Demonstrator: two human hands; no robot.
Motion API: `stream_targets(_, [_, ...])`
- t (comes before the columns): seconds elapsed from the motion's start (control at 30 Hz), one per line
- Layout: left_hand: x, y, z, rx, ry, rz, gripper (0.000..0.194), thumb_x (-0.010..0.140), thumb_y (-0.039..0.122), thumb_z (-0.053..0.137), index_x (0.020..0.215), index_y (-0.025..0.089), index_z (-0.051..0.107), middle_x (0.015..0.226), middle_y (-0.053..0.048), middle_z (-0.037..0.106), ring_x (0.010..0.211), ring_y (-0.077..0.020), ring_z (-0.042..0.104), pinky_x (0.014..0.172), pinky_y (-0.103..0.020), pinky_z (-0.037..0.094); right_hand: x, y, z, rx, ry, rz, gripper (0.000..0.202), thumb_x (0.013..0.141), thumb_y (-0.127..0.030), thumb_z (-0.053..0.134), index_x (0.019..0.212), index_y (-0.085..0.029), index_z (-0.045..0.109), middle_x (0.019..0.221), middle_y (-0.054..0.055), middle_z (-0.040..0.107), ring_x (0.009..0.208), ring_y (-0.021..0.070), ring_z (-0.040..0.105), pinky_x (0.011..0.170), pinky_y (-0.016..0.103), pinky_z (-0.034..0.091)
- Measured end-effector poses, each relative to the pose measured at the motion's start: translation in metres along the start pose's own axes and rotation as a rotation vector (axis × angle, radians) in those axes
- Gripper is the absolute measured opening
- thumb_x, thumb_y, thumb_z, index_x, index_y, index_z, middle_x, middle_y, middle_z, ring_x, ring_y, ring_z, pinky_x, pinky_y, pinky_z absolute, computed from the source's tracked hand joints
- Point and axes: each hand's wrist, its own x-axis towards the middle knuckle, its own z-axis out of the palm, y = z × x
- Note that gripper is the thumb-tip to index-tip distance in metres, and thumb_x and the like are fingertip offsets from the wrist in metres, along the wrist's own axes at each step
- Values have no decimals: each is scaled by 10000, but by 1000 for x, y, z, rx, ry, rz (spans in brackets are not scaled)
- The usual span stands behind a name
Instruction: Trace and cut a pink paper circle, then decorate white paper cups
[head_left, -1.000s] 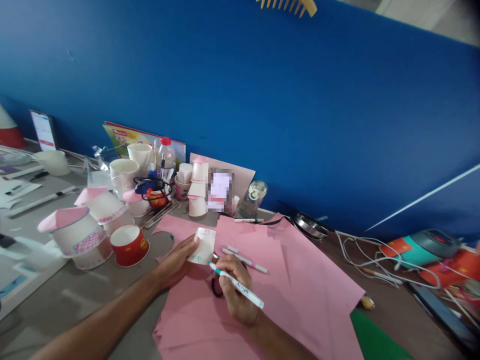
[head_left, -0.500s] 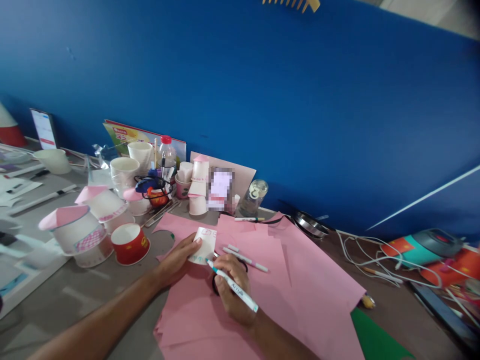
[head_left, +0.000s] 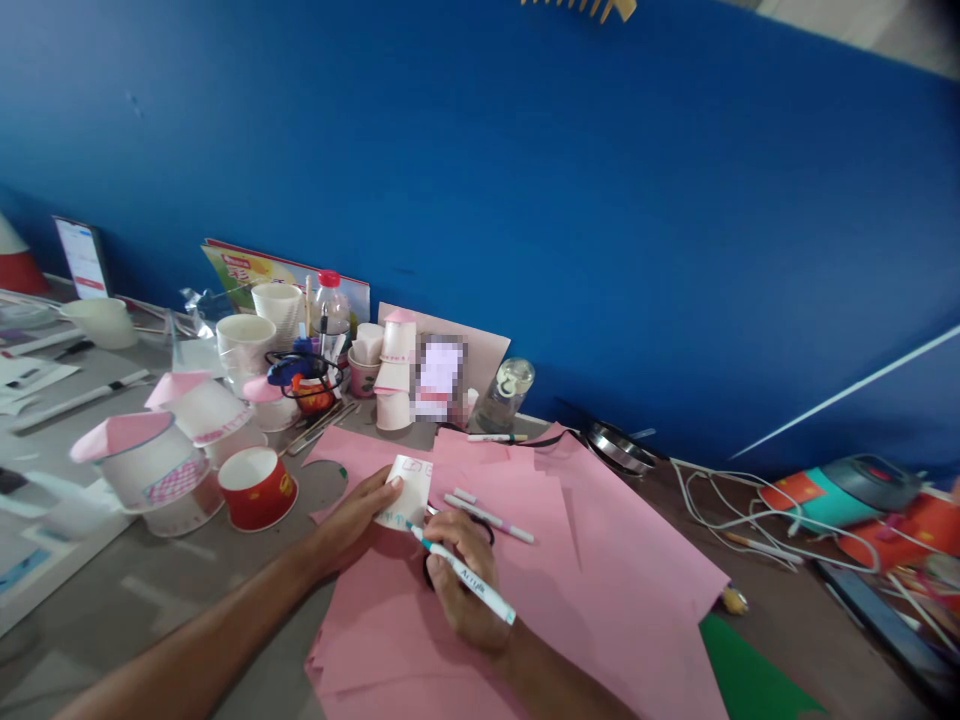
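In my left hand (head_left: pixel 364 515) is a small white paper cup (head_left: pixel 409 492), gripped at its left side with the thumb on its face. Pink outlined shapes mark its upper part, and short teal strokes run along its lower edge. My right hand (head_left: pixel 466 580) is closed around a white acrylic marker (head_left: pixel 474 585) with a teal tip. That tip touches or nearly touches the cup's lower edge. Dark loops, perhaps scissor handles (head_left: pixel 491 535), show partly from behind my right hand. Pink paper sheets (head_left: pixel 630 580) lie under both hands, with a white-and-pink marker (head_left: pixel 491 518) on them.
Paper-cup models with pink cone roofs (head_left: pixel 124 435) and a red paper bowl (head_left: pixel 255 490) stand at left. Behind are a propped phone (head_left: pixel 439 375), a red-capped bottle (head_left: pixel 330 305) and a clear jar (head_left: pixel 506 395). White cables (head_left: pixel 697 510) and tape rolls (head_left: pixel 619 447) lie at right.
The marker tip has shifted slightly left along the cup's lower edge, where the teal strokes look more filled in. Both hands keep their grips.
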Motion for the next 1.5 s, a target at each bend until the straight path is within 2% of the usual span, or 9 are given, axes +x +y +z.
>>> stream_targets(0.17, [0,0,-1,15,3,-5,216,855,317,672,999,157,684,869,-61,695,697,-158,596,659,-274,455,2,-1,1,-7,-28,-10,128,921,-234,509,1009,-241,602,879,50,617,826,200,607,768,352,504])
stream_targets(0.5, [0,2,4,0,-1,-2,229,850,333,674,976,142,679,855,-76,708,746,-192,644,690,-290,474,1,0,-1,-11,34,3,124,916,-209,497,967,-229,609,870,53,612,821,199,610,781,350,508])
stream_targets(0.73, [0,2,3,-7,20,-14,230,844,337,680,975,149,668,886,-73,713,785,-202,657,691,-291,491,2,-4,-6,-21,27,50,128,922,-240,489,947,-218,613,871,57,604,831,208,605,787,360,492])
stream_targets(1.1, [1,1,0,-12,15,-8,232,856,324,667,1009,150,669,892,-63,705,759,-180,630,692,-283,488,0,1,-3,-32,56,48,121,913,-218,498,957,-222,611,873,46,608,822,198,607,875,398,472])
stream_targets(1.3, [1,2,1,-15,26,-18,232,839,327,686,994,155,674,831,-40,688,709,-170,617,665,-283,487,2,0,-5,4,10,42,123,918,-236,494,944,-224,613,851,48,614,812,202,599,782,356,488])
stream_targets(1.5, [0,3,2,-18,36,-14,231,828,321,700,979,147,681,817,-36,675,700,-157,598,654,-268,474,2,-2,-6,8,19,63,139,933,-274,487,953,-223,614,866,51,616,825,209,602,866,411,469])
